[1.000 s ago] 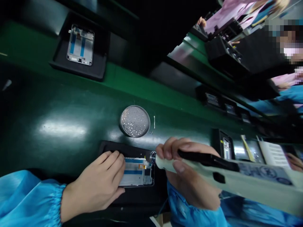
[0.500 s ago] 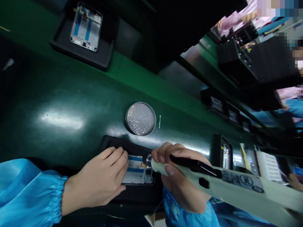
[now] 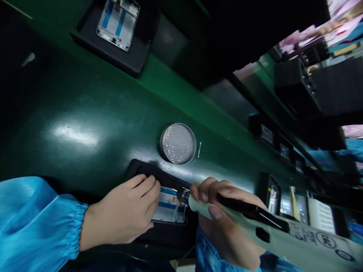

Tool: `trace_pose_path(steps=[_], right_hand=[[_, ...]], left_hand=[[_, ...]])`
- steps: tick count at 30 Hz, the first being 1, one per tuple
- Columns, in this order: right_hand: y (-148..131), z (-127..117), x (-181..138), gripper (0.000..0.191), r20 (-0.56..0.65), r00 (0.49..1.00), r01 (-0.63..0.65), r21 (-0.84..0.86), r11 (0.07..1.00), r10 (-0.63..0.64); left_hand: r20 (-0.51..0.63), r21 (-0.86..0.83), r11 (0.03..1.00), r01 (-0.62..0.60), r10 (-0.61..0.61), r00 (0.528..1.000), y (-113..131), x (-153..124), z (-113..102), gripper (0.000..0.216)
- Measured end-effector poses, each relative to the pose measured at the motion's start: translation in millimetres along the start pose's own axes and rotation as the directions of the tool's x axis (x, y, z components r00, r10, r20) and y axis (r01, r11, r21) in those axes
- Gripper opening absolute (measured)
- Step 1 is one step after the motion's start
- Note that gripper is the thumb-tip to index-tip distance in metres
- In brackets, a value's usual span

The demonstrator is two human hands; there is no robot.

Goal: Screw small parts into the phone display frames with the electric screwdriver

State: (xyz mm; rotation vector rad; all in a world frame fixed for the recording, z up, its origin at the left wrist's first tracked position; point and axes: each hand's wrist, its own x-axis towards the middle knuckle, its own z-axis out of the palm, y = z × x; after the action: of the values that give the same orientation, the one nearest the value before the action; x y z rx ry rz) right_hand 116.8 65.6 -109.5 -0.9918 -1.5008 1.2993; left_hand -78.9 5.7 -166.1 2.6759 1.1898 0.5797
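Observation:
My right hand (image 3: pixel 224 211) grips a pale electric screwdriver (image 3: pixel 297 238) with a black lever. Its tip end is over the right part of a phone frame (image 3: pixel 166 214), and the bit's contact point is hidden. The silver frame with blue strips sits in a black tray (image 3: pixel 147 168) in front of me. Over the frame's left end lies my left hand (image 3: pixel 124 213), fingers together and closed against it; the fingertips are partly hidden. Just beyond the tray is a round metal dish (image 3: pixel 178 143) holding many tiny screws.
Another phone frame (image 3: pixel 119 24) lies in a black tray (image 3: pixel 107 51) at the upper left. A small white stick (image 3: pixel 199 149) is right of the dish. Further right stand a black tray (image 3: pixel 263 189) and a white ribbed container (image 3: pixel 321 215). Co-workers' sleeves show at the far right.
The dish, trays and hands appear slightly further right as the view shifts. Both hands keep their holds, and the screwdriver stays over the frame's right part.

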Motion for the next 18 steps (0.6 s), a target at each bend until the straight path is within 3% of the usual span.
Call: trace_pose_path(steps=[18], right_hand=[[-6.8, 7.1, -1.9, 0.031, -0.017, 1.000, -0.019, -0.064, 0.998, 0.018]], left_hand=[[-0.011, -0.003, 1.000, 0.000, 0.000, 1.000, 1.9, -1.2, 2.4, 0.053]])
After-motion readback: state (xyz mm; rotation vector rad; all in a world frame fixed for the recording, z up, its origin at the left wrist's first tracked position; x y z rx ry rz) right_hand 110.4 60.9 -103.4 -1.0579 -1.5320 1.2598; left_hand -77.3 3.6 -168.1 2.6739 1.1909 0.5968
